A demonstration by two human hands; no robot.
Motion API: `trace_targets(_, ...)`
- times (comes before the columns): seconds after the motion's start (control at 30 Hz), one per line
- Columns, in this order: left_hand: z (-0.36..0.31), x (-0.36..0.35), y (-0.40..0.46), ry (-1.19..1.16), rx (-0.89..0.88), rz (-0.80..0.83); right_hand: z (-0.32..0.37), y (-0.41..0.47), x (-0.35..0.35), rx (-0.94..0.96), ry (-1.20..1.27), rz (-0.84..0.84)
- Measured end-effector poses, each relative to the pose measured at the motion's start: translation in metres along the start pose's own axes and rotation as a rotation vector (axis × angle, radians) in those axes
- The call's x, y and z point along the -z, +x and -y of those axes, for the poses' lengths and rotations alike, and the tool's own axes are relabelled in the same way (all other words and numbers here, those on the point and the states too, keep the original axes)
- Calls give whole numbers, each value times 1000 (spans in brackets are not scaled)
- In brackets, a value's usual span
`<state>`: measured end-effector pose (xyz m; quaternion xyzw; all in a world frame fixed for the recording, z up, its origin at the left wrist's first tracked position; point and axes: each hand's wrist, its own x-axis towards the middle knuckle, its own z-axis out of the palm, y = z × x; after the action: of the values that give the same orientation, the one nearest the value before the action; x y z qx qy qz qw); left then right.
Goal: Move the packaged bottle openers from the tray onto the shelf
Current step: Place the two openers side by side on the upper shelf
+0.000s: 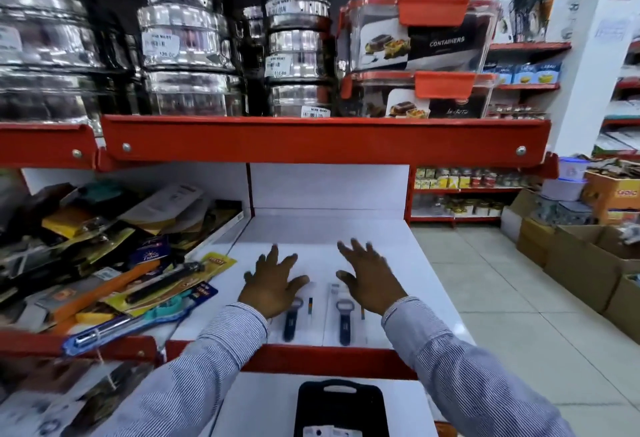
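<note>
Two packaged bottle openers lie side by side near the front of the white shelf (325, 228), each with a dark handle and a clear pack: the left opener (290, 320) and the right opener (344, 322). My left hand (273, 280) hovers over the top of the left pack with fingers spread, holding nothing. My right hand (367, 277) is spread above the top of the right pack, also holding nothing. Below the shelf's red front edge a black tray (308, 402) shows a few white packs at its bottom edge.
A heap of packaged kitchen tools (114, 263) fills the shelf section to the left. Steel containers (187, 38) and orange-lidded boxes (419, 34) stand on the red shelf (325, 138) overhead. Cardboard boxes (581, 263) sit on the aisle floor at the right.
</note>
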<state>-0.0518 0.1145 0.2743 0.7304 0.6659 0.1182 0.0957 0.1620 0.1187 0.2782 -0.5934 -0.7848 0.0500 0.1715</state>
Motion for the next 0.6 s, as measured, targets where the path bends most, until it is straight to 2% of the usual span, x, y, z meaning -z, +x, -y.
trace_targets(0.1,-4,-6,-29,178,-105,-225,8,-32,1,68,-191,-282)
trace_targets(0.2,-10,-16,-61,241,-183,-422,13,-64,0,93,-220,-477)
trace_targets(0.37,-20,-44,-111,230,-301,-589,11,-113,-22,125,-166,-601)
trace_targets(0.5,-10,-92,-154,97,-504,-628,-9,-161,-67,303,-68,-650)
trace_targets(0.6,6,-144,-182,36,-621,-482,-30,-194,-112,395,-66,-551)
